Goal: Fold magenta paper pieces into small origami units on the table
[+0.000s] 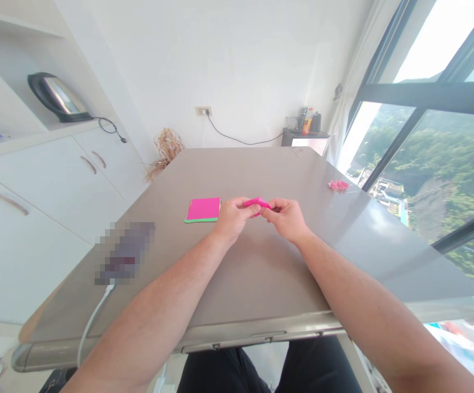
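Note:
Over the middle of the grey table, my left hand and my right hand pinch a small folded piece of bright pink paper between them. Both hands are closed, with thumbs and fingertips on the paper's two ends. Part of the paper is hidden behind the thumbs. Just left of my left hand lies a stack of square paper, pink on top with a green edge showing along the front. Farther off at the right sit small folded pink paper pieces.
The grey table fills the middle. On its left lies a blurred-out flat device with a white cable. A kettle stands on the left cabinet shelf. Bottles stand on a small cabinet behind the table. Windows line the right.

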A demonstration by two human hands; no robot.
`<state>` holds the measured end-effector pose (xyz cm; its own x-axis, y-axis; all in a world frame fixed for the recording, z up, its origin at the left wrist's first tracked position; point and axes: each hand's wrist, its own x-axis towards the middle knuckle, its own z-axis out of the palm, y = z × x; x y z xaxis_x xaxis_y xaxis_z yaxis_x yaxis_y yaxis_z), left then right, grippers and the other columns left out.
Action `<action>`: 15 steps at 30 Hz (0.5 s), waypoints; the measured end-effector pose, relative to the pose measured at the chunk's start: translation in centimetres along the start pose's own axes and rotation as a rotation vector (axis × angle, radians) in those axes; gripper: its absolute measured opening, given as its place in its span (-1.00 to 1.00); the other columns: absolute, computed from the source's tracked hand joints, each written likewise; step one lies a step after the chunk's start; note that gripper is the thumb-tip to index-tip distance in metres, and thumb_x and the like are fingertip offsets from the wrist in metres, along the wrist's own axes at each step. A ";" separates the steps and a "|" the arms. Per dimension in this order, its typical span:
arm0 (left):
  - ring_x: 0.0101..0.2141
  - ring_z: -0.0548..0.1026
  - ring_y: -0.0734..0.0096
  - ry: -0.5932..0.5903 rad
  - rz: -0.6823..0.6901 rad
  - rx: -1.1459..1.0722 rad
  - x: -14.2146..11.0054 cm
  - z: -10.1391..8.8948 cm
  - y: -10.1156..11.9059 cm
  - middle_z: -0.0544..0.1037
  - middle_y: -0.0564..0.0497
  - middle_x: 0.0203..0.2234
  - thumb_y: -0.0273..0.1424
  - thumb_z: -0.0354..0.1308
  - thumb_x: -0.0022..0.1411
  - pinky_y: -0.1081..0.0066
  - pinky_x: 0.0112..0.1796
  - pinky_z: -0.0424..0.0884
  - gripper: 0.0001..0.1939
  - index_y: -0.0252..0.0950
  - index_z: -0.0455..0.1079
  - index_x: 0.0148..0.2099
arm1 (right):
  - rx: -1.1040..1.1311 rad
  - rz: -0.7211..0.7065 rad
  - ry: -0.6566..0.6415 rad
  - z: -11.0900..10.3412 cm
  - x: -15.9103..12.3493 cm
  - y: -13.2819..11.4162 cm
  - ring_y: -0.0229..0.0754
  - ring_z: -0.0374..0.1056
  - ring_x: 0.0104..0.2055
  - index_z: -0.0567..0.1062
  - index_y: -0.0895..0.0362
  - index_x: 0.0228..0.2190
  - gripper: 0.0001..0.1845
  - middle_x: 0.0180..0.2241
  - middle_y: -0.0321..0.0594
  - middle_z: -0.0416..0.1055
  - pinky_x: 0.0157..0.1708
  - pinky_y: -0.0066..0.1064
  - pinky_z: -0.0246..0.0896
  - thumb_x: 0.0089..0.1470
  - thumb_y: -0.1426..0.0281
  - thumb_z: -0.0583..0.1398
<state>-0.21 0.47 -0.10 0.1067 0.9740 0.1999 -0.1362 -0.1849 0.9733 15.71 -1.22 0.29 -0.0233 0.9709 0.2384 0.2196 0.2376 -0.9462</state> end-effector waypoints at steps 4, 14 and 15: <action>-0.44 0.44 0.41 0.041 -0.001 0.014 0.1 0.0 0.0 0.55 0.02 -0.54 -0.26 0.44 -0.08 0.32 -0.28 0.37 -0.76 -0.31 0.58 -0.40 | -0.028 -0.030 0.017 0.1 0.0 0.1 -0.33 0.11 -0.57 0.51 0.12 -0.56 -0.71 -0.61 -0.35 0.33 -0.55 -0.41 0.00 -0.11 0.16 0.36; -0.41 0.47 0.39 0.028 -0.006 0.042 -0.1 0.0 0.7 0.57 0.02 -0.53 -0.27 0.43 -0.08 0.33 -0.26 0.35 -0.78 -0.30 0.54 -0.45 | 0.004 -0.154 0.150 0.3 -0.4 -0.2 -0.24 0.31 -0.47 0.58 0.09 -0.51 -0.76 -0.52 -0.26 0.47 -0.44 -0.37 0.21 -0.02 0.17 0.33; -0.41 0.47 0.39 0.027 -0.001 0.042 -0.1 0.0 0.6 0.57 0.03 -0.53 -0.27 0.43 -0.08 0.33 -0.26 0.35 -0.78 -0.30 0.53 -0.46 | 0.004 -0.159 0.151 0.3 -0.4 -0.2 -0.24 0.31 -0.47 0.58 0.09 -0.53 -0.75 -0.53 -0.27 0.46 -0.44 -0.37 0.20 -0.03 0.17 0.33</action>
<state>-0.28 0.27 0.49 0.0798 0.9774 0.1960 -0.0945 -0.1883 0.9776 15.37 -1.67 0.29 0.0892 0.9056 0.4146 0.2213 0.3879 -0.8948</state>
